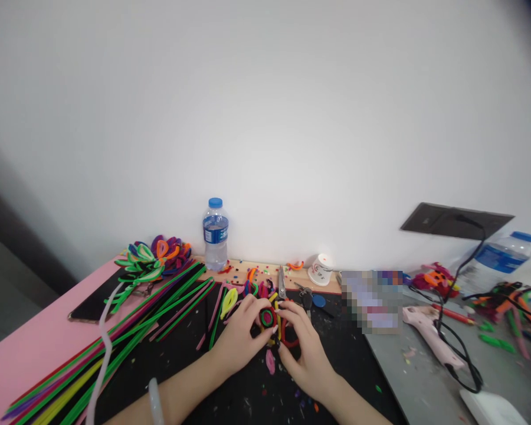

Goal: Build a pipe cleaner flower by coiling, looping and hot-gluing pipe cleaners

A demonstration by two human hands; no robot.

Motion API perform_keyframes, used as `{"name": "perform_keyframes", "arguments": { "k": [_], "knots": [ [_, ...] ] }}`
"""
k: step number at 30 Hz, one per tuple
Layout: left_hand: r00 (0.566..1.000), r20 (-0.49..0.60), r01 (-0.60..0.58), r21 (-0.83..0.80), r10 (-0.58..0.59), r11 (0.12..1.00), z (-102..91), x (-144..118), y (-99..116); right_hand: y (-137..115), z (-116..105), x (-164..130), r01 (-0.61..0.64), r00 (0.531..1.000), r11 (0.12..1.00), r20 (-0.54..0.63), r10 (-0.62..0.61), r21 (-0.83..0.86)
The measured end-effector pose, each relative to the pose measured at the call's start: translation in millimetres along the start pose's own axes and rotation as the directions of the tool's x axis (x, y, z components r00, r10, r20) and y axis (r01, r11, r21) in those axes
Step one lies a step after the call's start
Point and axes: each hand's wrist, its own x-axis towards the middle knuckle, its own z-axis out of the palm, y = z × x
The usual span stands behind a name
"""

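My left hand (248,327) is closed, thumb and fingers gripping a round pipe-cleaner coil (268,317) with rings of green, red and black. Just to its right, my right hand (301,342) is curled with its fingertips on a yellow pipe cleaner (277,304) at the coil's edge. A red pipe-cleaner loop (289,335) shows under the right fingers, partly hidden. Below the hands lies a pink pipe-cleaner loop (270,361), and a yellow one (229,304) rests beyond the left hand. Scissors (282,283) lie just past the fingertips.
Long pipe cleaners (137,336) and a pipe-cleaner flower (148,260) lie left, over a dark phone (91,298). A water bottle (215,236) and paper cup (321,270) stand by the wall. Right are a pink glue gun (431,339), its black cable and another bottle (502,260).
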Motion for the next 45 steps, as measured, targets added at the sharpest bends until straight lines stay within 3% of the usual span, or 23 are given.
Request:
{"name": "perform_keyframes", "arguments": {
  "k": [45],
  "knots": [
    [1.000, 0.025, -0.006, 0.010, 0.006, 1.000, -1.7, -0.5, 6.1, -1.5, -0.1, -1.2, 0.008, 1.000, 0.996, -0.027, -0.005, 0.093]
  ]
}}
